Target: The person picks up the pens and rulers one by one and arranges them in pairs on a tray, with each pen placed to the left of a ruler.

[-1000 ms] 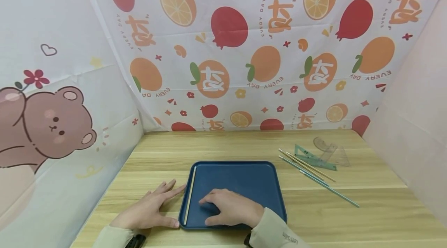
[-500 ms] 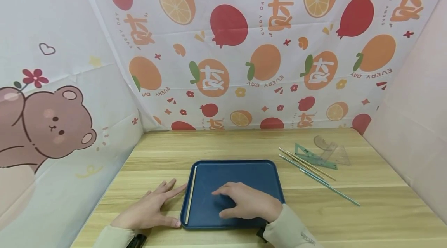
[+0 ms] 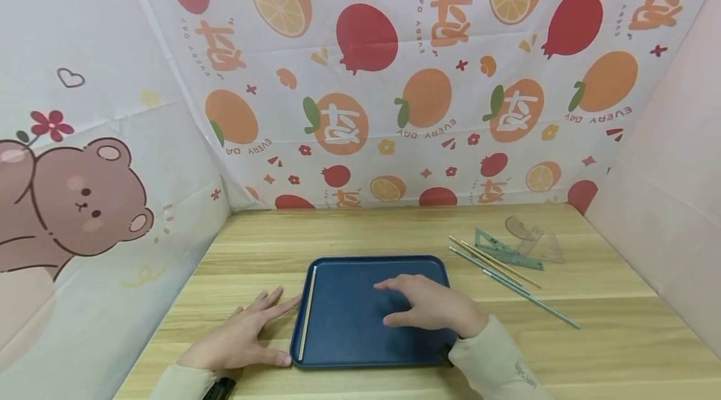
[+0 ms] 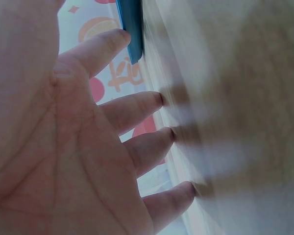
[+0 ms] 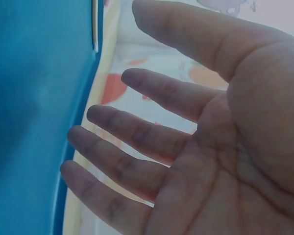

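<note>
A dark blue tray lies on the wooden table with a thin light-wood pencil along its left side, white end away from me. My left hand rests beside the tray, fingers spread, with thumb and forefinger at its left edge; in the left wrist view its fingertips meet the table. My right hand hovers over the right part of the tray, fingers extended and holding nothing. In the right wrist view the spread right fingers show with the tray beyond them.
Several long thin pencils, wooden ones and green ones, lie on the table right of the tray. Behind them are a green set square and clear plastic drawing tools. Patterned cloth stands behind the table.
My right hand has moved right and away from me across the tray, from near the pencil to the right part. The left hand and the pencil have stayed in place.
</note>
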Available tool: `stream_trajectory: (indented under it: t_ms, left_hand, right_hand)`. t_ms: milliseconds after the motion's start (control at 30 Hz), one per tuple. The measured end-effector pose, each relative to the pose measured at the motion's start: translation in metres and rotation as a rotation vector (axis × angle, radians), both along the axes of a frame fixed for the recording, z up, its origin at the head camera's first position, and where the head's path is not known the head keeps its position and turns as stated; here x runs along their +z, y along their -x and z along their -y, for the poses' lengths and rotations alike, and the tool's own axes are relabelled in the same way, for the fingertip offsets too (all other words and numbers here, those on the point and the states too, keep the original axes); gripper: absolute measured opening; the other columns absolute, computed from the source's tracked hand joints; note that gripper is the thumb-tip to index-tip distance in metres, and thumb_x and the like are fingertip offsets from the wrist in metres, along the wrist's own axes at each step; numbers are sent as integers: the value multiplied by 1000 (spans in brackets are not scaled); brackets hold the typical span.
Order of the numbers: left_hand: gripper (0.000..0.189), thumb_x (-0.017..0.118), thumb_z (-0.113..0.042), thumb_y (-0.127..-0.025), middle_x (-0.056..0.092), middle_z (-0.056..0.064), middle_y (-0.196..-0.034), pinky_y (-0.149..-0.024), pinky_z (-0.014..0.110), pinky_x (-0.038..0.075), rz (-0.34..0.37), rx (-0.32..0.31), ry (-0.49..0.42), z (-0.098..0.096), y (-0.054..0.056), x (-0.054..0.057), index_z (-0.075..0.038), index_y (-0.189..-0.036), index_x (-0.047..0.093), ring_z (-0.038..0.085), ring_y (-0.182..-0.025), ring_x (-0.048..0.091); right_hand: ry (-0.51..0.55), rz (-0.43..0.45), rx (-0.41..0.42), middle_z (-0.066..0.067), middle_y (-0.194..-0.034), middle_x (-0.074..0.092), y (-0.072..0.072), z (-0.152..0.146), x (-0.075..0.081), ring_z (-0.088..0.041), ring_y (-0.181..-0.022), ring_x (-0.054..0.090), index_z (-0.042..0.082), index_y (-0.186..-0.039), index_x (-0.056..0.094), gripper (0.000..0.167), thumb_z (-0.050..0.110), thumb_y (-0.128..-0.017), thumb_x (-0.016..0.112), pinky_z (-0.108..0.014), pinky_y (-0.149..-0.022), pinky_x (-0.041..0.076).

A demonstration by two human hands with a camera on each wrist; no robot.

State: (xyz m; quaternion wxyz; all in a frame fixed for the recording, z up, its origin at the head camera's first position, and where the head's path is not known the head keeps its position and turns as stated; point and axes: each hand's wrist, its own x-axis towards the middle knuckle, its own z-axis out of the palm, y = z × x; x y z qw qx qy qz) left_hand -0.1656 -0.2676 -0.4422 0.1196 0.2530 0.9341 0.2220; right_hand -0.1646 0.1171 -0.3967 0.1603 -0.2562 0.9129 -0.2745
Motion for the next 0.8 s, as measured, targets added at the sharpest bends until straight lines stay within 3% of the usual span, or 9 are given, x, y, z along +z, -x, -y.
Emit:
stream_trajectory:
  t_ms: [267, 567, 800]
  left_hand:
    - [105, 85, -68, -78, 33, 32, -171, -107, 93, 24, -2, -1, 3, 0, 0, 1, -29, -166, 44, 66, -156, 23]
    - [105, 85, -69, -77, 33, 31, -171, -107, 92, 25, -5, 3, 5, -1, 1, 0, -30, -166, 44, 65, -156, 23]
    - [105, 85, -70, -78, 32, 31, -172, -107, 92, 25, -3, 4, 20, 0, 3, -2, -31, -166, 43, 65, -156, 23]
  right_hand:
    - [19, -1, -67, -14, -161, 56, 6, -25, 5, -38, -149, 52, 12, -157, 56, 65, 34, -100, 78, -61, -122, 43]
    - [35, 0, -124, -17, -158, 58, 12, -53, 11, -45, -140, 59, 10, -158, 53, 67, 35, -101, 77, -60, -110, 54]
    - [44, -2, -173, -23, -154, 59, 13, -73, 16, -46, -140, 58, 8, -160, 50, 69, 35, -102, 76, -60, -108, 54]
